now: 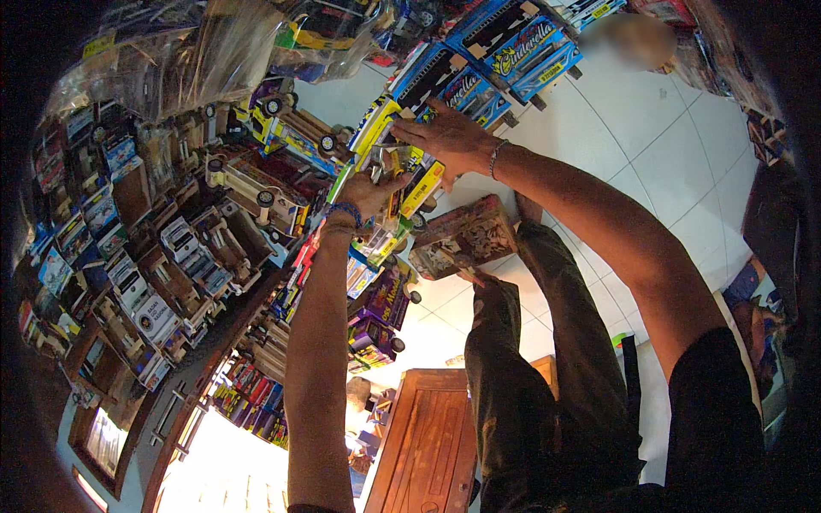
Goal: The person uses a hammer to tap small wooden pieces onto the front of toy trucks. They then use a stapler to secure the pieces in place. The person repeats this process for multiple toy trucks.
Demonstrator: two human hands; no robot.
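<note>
A yellow and white toy truck [422, 190] with black wheels stands in a tight row of toy trucks, between my two hands. My left hand [369, 193], with a dark bracelet at the wrist, has its fingers closed round the near side of it. From the right, my right hand [455, 141] grips its upper part, thumb apart from the fingers; the palm is hidden. Just beyond my right fingers are blue toy trucks [530, 56] with dark windows. Below this row, a purple toy truck [382, 301] sits close to my left forearm.
Many wooden toy trucks [137, 295] fill the left side. A worn wooden box [469, 237] rests by my legs on the white tiled floor [646, 162]. Plastic-wrapped goods [180, 68] are at upper left, a person [633, 43] at upper right. A wooden door [423, 440] stands below.
</note>
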